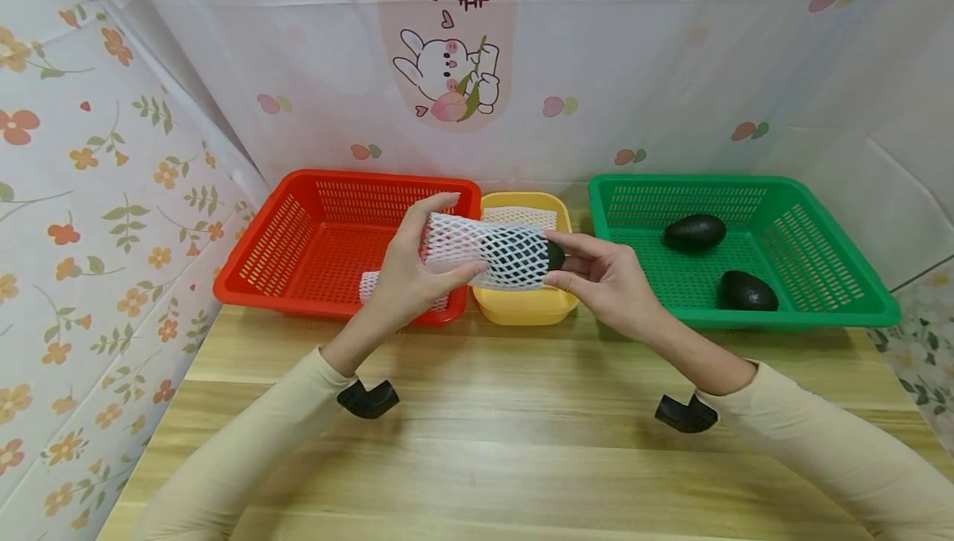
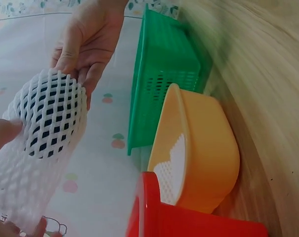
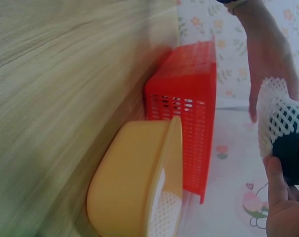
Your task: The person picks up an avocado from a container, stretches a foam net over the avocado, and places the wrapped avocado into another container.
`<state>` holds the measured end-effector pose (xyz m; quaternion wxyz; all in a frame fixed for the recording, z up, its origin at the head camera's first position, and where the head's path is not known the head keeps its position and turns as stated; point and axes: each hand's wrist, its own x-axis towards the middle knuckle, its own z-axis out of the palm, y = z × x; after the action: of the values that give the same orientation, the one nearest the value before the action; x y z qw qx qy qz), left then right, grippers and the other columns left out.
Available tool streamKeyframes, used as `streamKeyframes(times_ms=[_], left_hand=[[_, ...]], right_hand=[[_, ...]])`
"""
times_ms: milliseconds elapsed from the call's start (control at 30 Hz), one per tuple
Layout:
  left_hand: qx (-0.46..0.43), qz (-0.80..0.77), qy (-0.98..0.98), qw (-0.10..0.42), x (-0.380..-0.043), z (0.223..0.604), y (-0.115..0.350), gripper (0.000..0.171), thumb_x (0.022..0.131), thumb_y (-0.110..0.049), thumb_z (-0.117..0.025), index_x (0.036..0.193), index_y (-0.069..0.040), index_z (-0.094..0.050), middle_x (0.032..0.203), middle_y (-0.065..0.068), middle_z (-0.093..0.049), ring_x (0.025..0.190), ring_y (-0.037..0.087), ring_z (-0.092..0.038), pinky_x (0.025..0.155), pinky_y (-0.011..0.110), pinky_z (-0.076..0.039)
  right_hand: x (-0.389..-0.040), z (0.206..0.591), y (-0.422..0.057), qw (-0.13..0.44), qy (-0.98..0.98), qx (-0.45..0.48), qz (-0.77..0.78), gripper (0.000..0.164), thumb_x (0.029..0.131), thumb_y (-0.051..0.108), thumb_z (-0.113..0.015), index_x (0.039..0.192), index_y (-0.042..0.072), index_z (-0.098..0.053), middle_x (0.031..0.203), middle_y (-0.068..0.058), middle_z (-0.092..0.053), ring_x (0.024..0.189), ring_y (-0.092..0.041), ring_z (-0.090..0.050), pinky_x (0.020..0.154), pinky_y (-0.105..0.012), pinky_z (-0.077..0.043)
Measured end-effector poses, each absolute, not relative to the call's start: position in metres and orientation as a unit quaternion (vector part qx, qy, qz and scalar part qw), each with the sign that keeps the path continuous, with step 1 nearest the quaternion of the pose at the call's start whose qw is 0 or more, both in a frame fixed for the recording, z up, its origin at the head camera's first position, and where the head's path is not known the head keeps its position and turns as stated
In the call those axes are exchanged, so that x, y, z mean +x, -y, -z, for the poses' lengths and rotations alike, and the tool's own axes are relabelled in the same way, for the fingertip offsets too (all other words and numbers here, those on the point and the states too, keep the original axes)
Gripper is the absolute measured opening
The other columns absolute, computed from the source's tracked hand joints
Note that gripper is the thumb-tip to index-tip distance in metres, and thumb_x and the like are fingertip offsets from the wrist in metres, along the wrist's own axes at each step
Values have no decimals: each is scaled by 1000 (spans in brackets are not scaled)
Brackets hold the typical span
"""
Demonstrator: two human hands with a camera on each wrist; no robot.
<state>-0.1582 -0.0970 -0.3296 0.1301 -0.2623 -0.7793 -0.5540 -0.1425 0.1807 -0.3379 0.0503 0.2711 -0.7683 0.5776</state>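
Note:
Above the yellow bin, a white foam net sleeve [image 1: 458, 244] is stretched lengthwise between both hands. A dark avocado [image 1: 556, 256] sits inside its right part, with one tip poking out of the opening. My left hand [image 1: 410, 272] grips the sleeve around its left portion, thumb along the near side. With fingertips and thumb, my right hand [image 1: 614, 280] pinches the avocado's exposed end at the net's rim. In the right wrist view the bare dark end of the avocado [image 3: 286, 150] shows beside the fingers; the left wrist view shows its dark skin through the mesh.
A red basket [image 1: 253, 255] at left contains white foam netting [image 1: 368, 284], partly hidden by my left hand. The yellow bin [image 1: 525, 309] in the middle holds more foam nets [image 1: 522, 216]. At right, a green basket [image 1: 842, 276] holds two avocados [image 1: 695, 232]. All stand on a wooden table [image 1: 522, 417].

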Motion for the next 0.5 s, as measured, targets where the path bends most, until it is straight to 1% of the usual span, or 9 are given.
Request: streamKeyframes(times_ms=[100,167,267,367,500], left_hand=[[-268,584,762,74,-158,329,97,68,82,-13,-87,141,-13,-52,133,1,-57,107,20,-57,82,40,-57],[-272,593,756,52,-158,330,97,63,83,-13,-86,138,-13,-55,128,1,-61,104,21,-60,80,40,-58],[-274,597,753,37,-157,330,97,58,84,-13,-85,134,-12,-58,123,1,-63,102,23,-61,81,41,-58],[-274,604,748,27,-157,331,96,56,84,-11,-85,133,-11,-58,122,1,-63,102,23,-62,82,41,-58],[-277,617,736,9,-158,332,94,55,84,-7,-85,132,-11,-58,121,3,-64,101,24,-63,84,40,-57]], right_hand=[[-143,338,-180,52,763,276,-583,52,85,-16,-73,135,-4,-62,116,-19,-67,87,-24,-71,73,-30,-59],[-143,339,-180,55,762,278,-583,52,85,-18,-72,134,-6,-62,115,-20,-68,87,-22,-71,73,-29,-59],[-143,339,-180,61,762,279,-581,52,84,-20,-71,133,-7,-62,111,-21,-69,86,-18,-70,73,-27,-58],[-144,340,-180,63,759,279,-584,51,83,-22,-70,132,-9,-61,109,-22,-68,87,-17,-69,74,-26,-58],[-146,341,-180,63,749,283,-596,50,83,-26,-67,130,-12,-60,113,-24,-66,90,-19,-67,77,-27,-57]])
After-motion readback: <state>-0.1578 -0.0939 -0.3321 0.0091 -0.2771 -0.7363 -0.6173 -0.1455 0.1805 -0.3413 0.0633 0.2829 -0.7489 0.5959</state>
